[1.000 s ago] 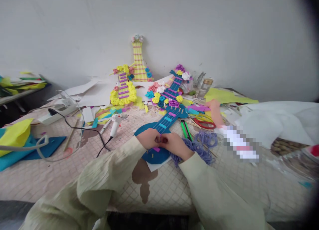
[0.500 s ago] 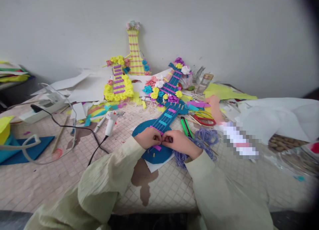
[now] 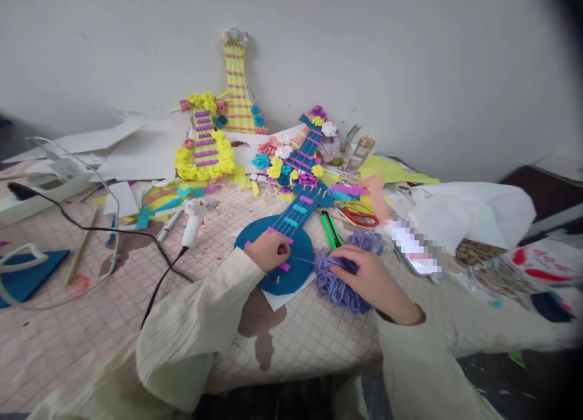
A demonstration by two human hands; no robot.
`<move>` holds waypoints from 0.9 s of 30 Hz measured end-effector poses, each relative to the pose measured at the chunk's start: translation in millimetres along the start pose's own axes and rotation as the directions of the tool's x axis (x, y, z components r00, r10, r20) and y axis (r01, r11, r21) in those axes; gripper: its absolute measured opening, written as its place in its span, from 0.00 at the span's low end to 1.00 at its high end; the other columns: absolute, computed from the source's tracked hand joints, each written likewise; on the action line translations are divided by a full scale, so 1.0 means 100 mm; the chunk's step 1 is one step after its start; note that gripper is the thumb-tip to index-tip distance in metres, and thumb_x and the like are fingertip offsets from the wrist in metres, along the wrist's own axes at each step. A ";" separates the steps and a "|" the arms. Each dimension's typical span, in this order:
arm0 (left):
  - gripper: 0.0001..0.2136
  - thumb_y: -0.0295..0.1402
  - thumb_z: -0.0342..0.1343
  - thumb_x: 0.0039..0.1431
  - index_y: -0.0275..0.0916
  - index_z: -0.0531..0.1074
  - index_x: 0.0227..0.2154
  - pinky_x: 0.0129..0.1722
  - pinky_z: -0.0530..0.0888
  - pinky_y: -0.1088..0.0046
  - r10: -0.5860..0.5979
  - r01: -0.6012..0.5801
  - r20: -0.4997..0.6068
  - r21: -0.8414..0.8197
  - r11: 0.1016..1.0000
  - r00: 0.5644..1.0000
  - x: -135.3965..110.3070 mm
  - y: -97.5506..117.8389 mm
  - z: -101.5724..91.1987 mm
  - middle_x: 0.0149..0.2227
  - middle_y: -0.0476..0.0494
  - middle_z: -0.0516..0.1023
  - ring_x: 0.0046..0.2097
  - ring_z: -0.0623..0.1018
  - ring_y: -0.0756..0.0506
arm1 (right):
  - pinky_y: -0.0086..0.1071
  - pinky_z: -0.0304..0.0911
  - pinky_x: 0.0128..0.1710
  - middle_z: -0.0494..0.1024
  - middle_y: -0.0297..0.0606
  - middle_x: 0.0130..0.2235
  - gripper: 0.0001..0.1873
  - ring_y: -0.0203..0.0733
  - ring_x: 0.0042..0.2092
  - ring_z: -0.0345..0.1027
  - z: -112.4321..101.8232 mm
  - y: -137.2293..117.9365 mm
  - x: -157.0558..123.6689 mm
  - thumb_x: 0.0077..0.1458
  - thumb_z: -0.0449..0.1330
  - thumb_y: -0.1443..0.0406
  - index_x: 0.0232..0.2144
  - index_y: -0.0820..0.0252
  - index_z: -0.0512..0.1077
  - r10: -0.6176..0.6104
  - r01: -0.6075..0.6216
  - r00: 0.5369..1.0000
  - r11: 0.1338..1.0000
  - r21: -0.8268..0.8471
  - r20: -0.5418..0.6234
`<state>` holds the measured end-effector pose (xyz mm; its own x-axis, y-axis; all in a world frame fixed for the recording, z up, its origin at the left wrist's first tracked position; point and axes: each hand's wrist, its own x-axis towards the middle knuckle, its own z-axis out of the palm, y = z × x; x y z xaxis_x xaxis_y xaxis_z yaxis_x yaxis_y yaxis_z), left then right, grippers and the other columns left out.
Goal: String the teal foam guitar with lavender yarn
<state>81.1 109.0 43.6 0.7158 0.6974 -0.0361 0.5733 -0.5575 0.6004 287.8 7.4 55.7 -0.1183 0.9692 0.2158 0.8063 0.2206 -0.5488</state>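
Observation:
A blue paper guitar (image 3: 291, 226) with pink and cyan strips lies flat on the table in front of me. My left hand (image 3: 269, 251) rests on its round body, fingers pinched on a thin strand of purple yarn. That strand runs right to my right hand (image 3: 371, 279), which is closed over a loose bundle of purple yarn (image 3: 334, 283) beside the guitar.
A white glue gun (image 3: 191, 216) with a black cord lies to the left. Green pens (image 3: 330, 229), red-handled scissors (image 3: 362, 216) and paper scraps lie behind the yarn. Two flowered paper guitars, one yellow (image 3: 204, 144) and one blue (image 3: 303, 156), stand at the wall. White cloth (image 3: 469, 210) sits right.
My right hand has drawn away from the left hand to the right, onto the yarn bundle. The left hand stays on the guitar body. The view has shifted rightward.

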 end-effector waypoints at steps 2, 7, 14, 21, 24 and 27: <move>0.06 0.22 0.52 0.44 0.35 0.74 0.20 0.28 0.65 0.77 -0.005 0.005 -0.010 0.000 1.000 1.000 0.00 0.00 0.00 0.23 0.47 0.75 0.26 0.72 0.50 | 0.39 0.60 0.46 0.73 0.40 0.39 0.06 0.42 0.42 0.66 0.01 0.02 -0.03 0.49 0.56 0.64 0.30 0.60 0.72 0.010 -0.010 0.993 1.000 0.005 -0.118; 0.06 0.22 0.53 0.43 0.35 0.74 0.20 0.29 0.66 0.77 0.003 -0.003 -0.014 0.001 1.000 1.000 -0.01 0.01 0.01 0.23 0.48 0.75 0.27 0.73 0.50 | 0.42 0.59 0.48 0.73 0.41 0.40 0.05 0.43 0.44 0.66 0.06 0.08 -0.16 0.50 0.56 0.64 0.27 0.59 0.70 0.030 -0.011 0.957 0.998 0.067 -0.288; 0.06 0.22 0.54 0.43 0.36 0.74 0.20 0.32 0.67 0.77 0.021 -0.020 -0.035 0.029 0.999 0.999 -0.01 -0.01 0.02 0.22 0.47 0.75 0.28 0.74 0.49 | 0.42 0.60 0.45 0.68 0.44 0.40 0.08 0.45 0.44 0.63 0.23 -0.07 -0.31 0.52 0.52 0.63 0.36 0.59 0.65 0.028 -0.057 0.889 0.997 -0.050 -0.456; 0.06 0.23 0.53 0.44 0.35 0.74 0.21 0.33 0.68 0.76 0.032 -0.030 -0.037 0.050 0.998 0.999 -0.02 -0.01 0.02 0.22 0.47 0.75 0.28 0.74 0.48 | 0.48 0.57 0.45 0.67 0.47 0.45 0.24 0.54 0.46 0.60 0.49 -0.16 -0.35 0.44 0.59 0.57 0.44 0.60 0.67 -0.079 -0.034 0.965 0.908 -0.418 -0.249; 0.06 0.24 0.53 0.44 0.35 0.75 0.21 0.33 0.68 0.75 0.037 -0.035 -0.038 0.063 0.997 0.999 -0.02 0.00 0.02 0.23 0.46 0.75 0.28 0.74 0.48 | 0.42 0.60 0.45 0.70 0.45 0.43 0.16 0.48 0.45 0.63 0.39 -0.02 -0.31 0.48 0.53 0.66 0.42 0.61 0.67 -0.022 -0.082 0.945 0.950 -0.302 -0.326; 0.06 0.24 0.53 0.44 0.34 0.75 0.21 0.32 0.68 0.75 0.040 -0.037 -0.042 0.075 0.996 0.998 -0.02 0.00 0.04 0.23 0.45 0.75 0.28 0.74 0.48 | 0.37 0.61 0.44 0.72 0.42 0.41 0.14 0.45 0.43 0.66 0.20 0.06 -0.26 0.47 0.51 0.69 0.39 0.60 0.69 -0.006 -0.074 0.920 0.979 -0.190 -0.392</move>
<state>80.9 106.0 40.5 0.7207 0.6929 0.0217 0.5750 -0.6150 0.5396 284.1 -14.3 30.7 0.1131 0.8476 0.5184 0.9080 0.1236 -0.4002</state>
